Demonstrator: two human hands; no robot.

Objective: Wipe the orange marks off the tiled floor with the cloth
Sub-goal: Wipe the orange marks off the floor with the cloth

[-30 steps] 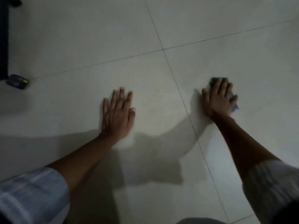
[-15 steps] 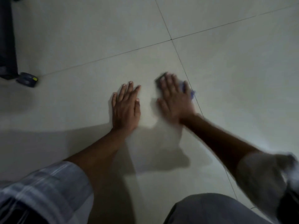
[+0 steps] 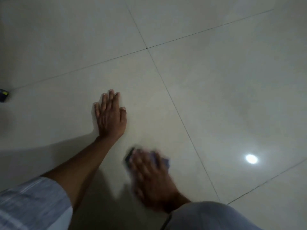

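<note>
Head: right hand (image 3: 149, 178) flat on cloth (image 3: 166, 161)

1. The left hand (image 3: 110, 117) is laid flat on the tiled floor (image 3: 232, 80), ahead and slightly left of the right hand (image 3: 149, 176).
2. The cloth (image 3: 164, 161) is pressed under the right hand's fingers, poking out past the fingertips.
3. A grout line (image 3: 181, 120) is found right of both hands.
4. A small object (image 3: 3, 95) is parked well left of the left hand.
5. A knee (image 3: 207, 216) is seen right behind the right wrist.

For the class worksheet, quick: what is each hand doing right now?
Left hand: open, flat on the floor.
Right hand: open, pressing the cloth; blurred.
</note>
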